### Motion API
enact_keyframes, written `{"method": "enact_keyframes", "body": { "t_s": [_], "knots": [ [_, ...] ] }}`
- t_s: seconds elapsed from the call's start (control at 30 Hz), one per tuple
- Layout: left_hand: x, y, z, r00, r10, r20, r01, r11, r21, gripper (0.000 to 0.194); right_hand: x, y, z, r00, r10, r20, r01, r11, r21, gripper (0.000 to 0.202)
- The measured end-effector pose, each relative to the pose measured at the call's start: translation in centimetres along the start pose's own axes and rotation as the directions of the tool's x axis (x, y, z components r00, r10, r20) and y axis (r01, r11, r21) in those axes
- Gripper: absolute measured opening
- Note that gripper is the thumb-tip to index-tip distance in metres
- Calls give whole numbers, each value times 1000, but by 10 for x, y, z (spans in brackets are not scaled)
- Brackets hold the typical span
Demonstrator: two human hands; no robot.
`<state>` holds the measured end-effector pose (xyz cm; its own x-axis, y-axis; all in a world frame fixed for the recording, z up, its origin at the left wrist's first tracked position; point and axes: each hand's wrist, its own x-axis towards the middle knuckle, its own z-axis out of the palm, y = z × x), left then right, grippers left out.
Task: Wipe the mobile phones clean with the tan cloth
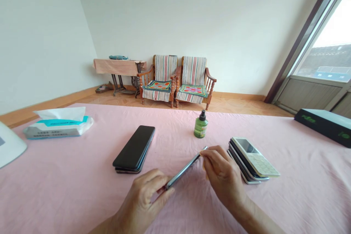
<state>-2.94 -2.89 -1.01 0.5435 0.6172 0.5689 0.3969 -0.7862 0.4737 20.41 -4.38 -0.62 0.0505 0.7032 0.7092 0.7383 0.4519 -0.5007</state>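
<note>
A slim smartphone (185, 168) is held above the pink cloth, tilted and seen nearly edge-on. My left hand (146, 195) is closed on its near lower end, thumb on one side and fingers on the other. At the far upper end my right hand (223, 170) pinches the phone with thumb and fingertips. To the left lies a stack of dark phones (135, 146). On the right is another stack, with a white keypad phone (256, 157) on top. Beyond the hands stands a green spray bottle (200, 127) with a black top.
A tissue pack (59, 126) lies at the left on the pink cloth (68, 182), near a white rounded object (9, 146) cut off by the edge. A black box (323, 126) sits at the right. Behind are two wooden armchairs (192, 89) and a cloth-covered sewing table (116, 66).
</note>
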Motion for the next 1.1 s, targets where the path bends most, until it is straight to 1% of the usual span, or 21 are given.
{"method": "enact_keyframes", "body": {
  "t_s": [0.1, 0.2, 0.27, 0.37, 0.43, 0.53, 0.6, 0.73, 0.9, 1.03, 1.1],
  "knots": [
    [0, -1, 0, 1000, 2, 4, -2, 1000, -9, 13, -1, -1, 1, 1000, -5, 19, 5, 1000, 29, 22],
    [-2, -1, 1, 1000, 6, 4, -6, 1000, -11, 13, 0, 0, 1, 1000, 8, -18, -8, 1000, 11, 19],
    [-3, -1, 1, 1000, 4, 10, -4, 1000, -11, 12, -2, 0, 2, 1000, 11, -21, -11, 1000, 21, 19],
    [-3, -1, 1, 1000, -4, 16, 4, 1000, -5, 13, -4, -1, 4, 1000, 3, 27, -5, 997, 78, 22],
    [-2, -1, 1, 1000, -5, 13, 5, 1000, 3, 14, -4, -1, 4, 999, 13, 39, -16, 996, 88, 22],
    [-1, -2, 1, 1000, 5, 5, -5, 1000, 11, 15, -1, 1, 3, 999, 50, -7, -50, 997, 53, 18],
    [-1, -2, 1, 1000, 10, 2, -10, 1000, 10, 15, -1, 1, 3, 998, 52, -18, -51, 997, 55, 18],
    [-1, -2, 1, 1000, 4, 10, -4, 1000, 1, 14, -3, -3, 5, 999, 18, 42, -23, 993, 120, 23],
    [-3, -2, 2, 1000, 3, 8, -3, 1000, 0, 14, -4, -2, 6, 999, 40, 2, -40, 994, 99, 20],
    [-3, -3, 2, 1000, -5, 21, 5, 1000, -6, 14, -4, -3, 6, 999, 30, 46, -37, 988, 148, 23],
    [-3, -3, 2, 1000, -4, 18, 4, 1000, -3, 14, -5, -3, 7, 999, 33, 41, -38, 989, 143, 22]
  ]
}}
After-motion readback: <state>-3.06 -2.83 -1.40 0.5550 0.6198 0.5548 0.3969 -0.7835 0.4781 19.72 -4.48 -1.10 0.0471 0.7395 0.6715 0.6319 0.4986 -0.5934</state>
